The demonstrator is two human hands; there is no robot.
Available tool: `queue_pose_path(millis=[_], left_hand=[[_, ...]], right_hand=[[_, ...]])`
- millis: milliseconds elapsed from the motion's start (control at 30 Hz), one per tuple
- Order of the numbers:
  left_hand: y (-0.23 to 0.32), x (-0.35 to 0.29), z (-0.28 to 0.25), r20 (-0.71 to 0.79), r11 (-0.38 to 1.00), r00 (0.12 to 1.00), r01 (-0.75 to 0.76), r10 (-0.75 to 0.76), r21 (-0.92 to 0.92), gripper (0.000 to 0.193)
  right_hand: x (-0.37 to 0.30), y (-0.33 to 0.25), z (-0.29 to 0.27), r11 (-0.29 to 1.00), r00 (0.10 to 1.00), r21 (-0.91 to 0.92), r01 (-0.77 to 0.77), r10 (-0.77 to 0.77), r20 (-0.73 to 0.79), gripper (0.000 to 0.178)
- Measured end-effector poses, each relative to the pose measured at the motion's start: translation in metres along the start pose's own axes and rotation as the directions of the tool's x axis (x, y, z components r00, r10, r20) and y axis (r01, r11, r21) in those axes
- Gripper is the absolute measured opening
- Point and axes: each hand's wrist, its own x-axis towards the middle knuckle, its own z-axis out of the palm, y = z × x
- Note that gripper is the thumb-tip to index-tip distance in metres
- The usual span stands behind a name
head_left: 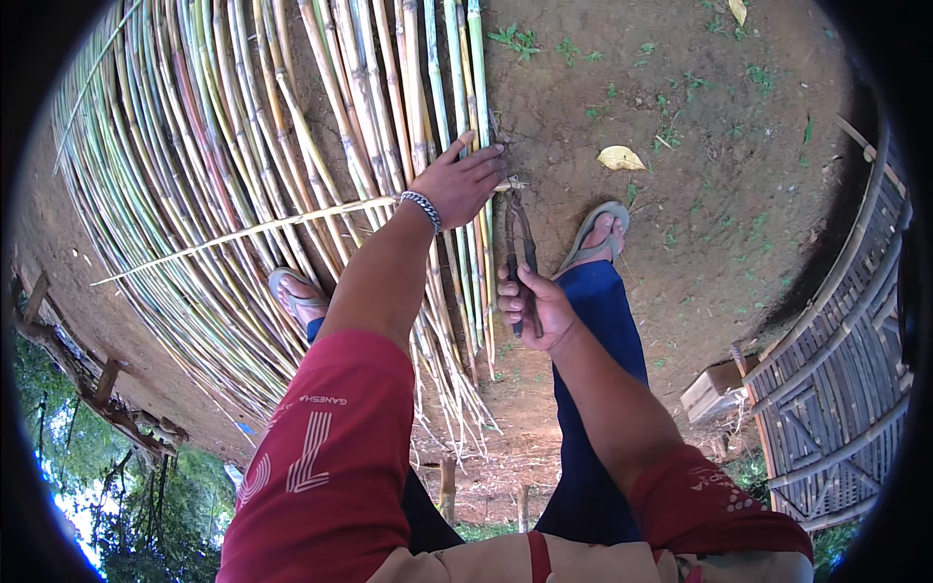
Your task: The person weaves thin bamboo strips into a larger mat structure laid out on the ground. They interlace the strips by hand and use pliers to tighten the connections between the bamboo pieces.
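My left hand (459, 185) lies flat with its fingers apart on the right-hand canes of a wide row of long cane poles (219, 165). It wears a chain bracelet (422, 209) at the wrist. Under that hand passes a thin pale crosswise strip (292, 223), which lies over the row. My right hand (540, 309) is closed round the dark handles of a pair of pincers (512, 233). The pincers' jaws are at the strip's right end, beside my left fingertips; whether they bite on anything is too small to tell.
My sandalled feet stand on brown soil, the left foot (294, 290) among the poles, the right foot (601, 236) beyond the pincers. A yellow leaf (620, 157) lies on the ground. A slatted bamboo structure (826, 389) and a box (711, 391) stand at right; a wooden rail (87, 374) at left.
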Motion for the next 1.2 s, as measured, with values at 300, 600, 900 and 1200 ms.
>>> queue_pose_path(millis=[300,600,900,1200], left_hand=[[0.000,-0.001,-0.003,-0.013,0.997,0.999,0.032,-0.033,-0.069,0.048],[0.003,0.000,-0.007,0.000,0.997,0.999,0.043,-0.043,-0.069,0.048],[0.069,-0.011,-0.026,-0.217,0.817,0.846,0.353,-0.486,-0.455,0.052],[0.248,0.063,-0.140,0.586,-0.710,0.410,-0.300,-0.699,-0.637,0.036]], right_hand=[[-0.021,0.021,0.005,0.728,0.964,-0.670,-0.145,-0.049,-0.263,0.020],[-0.070,-0.059,-0.007,0.300,0.896,-0.942,-0.149,-0.361,-0.257,0.027],[-0.092,-0.080,-0.008,-0.438,0.777,-0.844,-0.309,-0.629,0.042,0.036],[-0.183,-0.088,0.004,-0.579,0.827,-0.793,-0.192,-0.531,0.187,0.035]])
